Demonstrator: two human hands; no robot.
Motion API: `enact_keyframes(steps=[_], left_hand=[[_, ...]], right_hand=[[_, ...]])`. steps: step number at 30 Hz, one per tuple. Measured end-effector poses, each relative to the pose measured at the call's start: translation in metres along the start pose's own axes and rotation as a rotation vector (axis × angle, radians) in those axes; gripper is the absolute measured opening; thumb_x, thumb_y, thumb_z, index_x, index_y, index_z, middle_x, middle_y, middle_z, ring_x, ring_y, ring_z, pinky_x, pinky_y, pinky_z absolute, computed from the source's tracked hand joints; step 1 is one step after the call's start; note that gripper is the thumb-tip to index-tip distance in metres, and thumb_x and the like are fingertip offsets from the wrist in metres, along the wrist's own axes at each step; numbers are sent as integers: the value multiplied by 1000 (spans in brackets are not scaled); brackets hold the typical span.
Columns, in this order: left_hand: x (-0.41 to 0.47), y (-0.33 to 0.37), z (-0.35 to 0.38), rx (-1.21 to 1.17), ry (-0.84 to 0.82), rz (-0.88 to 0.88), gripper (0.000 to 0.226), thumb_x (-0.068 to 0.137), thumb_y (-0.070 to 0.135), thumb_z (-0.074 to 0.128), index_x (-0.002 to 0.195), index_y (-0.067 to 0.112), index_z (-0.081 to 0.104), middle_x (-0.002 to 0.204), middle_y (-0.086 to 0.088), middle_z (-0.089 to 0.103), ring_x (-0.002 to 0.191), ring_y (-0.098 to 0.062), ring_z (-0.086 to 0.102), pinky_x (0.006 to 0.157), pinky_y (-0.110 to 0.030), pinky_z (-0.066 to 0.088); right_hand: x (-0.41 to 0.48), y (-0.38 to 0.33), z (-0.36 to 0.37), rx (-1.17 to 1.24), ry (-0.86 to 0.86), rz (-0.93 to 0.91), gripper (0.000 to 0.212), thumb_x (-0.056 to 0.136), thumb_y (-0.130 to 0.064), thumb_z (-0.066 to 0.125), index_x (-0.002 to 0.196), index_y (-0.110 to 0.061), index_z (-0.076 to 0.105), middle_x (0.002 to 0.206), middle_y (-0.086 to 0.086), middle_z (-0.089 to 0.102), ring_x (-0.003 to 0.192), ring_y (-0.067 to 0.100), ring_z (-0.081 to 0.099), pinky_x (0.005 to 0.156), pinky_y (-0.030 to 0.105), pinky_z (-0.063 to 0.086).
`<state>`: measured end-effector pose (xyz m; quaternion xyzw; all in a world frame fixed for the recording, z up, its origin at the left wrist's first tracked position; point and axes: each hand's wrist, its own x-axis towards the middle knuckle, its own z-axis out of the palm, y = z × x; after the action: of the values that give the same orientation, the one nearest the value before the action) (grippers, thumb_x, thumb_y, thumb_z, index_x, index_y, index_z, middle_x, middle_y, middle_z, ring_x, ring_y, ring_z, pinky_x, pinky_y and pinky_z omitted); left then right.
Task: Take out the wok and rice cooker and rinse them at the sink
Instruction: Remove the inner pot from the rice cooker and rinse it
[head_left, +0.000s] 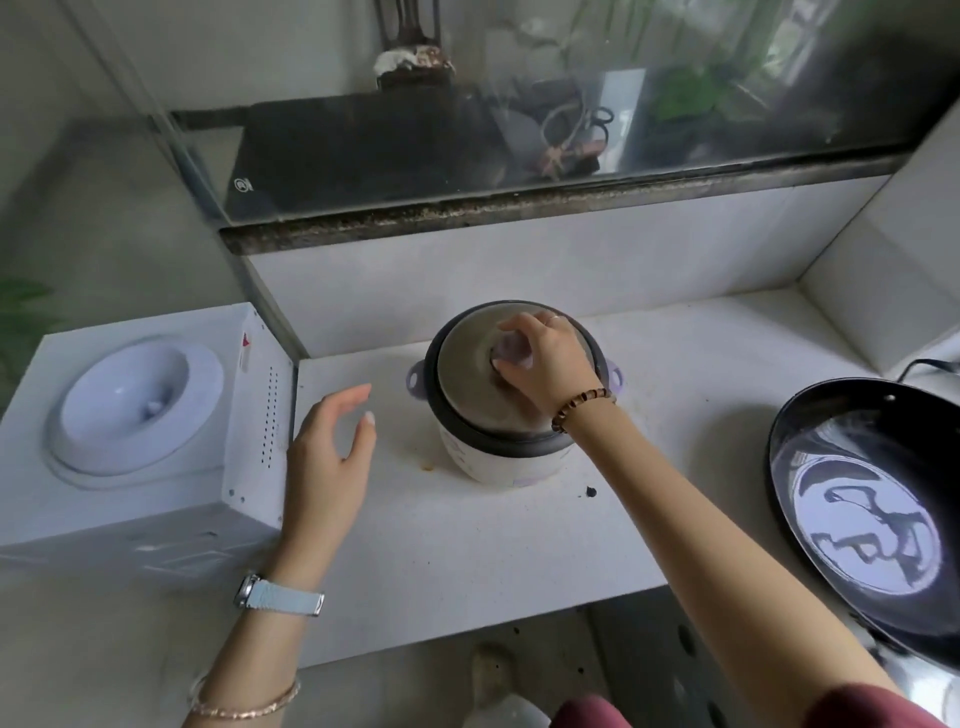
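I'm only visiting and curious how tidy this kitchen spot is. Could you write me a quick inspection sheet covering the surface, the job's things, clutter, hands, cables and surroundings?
Surface: white counter, with a brownish stain and a dark crumb near the cooker.
Job's things: rice cooker upright mid-counter, lid on; black wok at the right edge, its inside shiny, perhaps wet.
Clutter: white water dispenser left of the counter, no bottle on it.
Hands: right hand grips the lid's knob; left hand open, above the counter left of the cooker.
Cables: one black cable behind the wok.
Surroundings: tiled wall, grimy window with plants behind it.
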<state>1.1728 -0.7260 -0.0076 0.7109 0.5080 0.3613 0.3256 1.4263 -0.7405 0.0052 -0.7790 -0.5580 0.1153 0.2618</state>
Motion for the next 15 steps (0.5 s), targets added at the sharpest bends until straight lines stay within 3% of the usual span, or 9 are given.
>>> enact_keyframes(steps=[5,10,15], left_hand=[[4,-5,1,1,14,-7,27,95,13,55,121,16,62,123,9,63,116,-5,55,94,0,31],[-1,-7,-4,-18,49,-15,26,95,10,55,119,15,62,122,9,63,115,-7,56,92,2,31],[-16,-17,-17,-17,54,-32,27,95,11,55,120,18,62,121,11,62,116,-4,55,94,-1,32]], right_hand=[[7,3,0,-14,12,-25,36,78,-20,70,112,-13,65,105,15,62,103,33,54,90,34,42],[8,2,-3,-7,-18,-11,39,77,-22,72,114,-16,63,108,11,63,105,27,54,89,26,40],[-2,-8,-2,-29,50,14,36,80,-21,69,115,-16,61,106,11,63,104,28,54,88,32,44]])
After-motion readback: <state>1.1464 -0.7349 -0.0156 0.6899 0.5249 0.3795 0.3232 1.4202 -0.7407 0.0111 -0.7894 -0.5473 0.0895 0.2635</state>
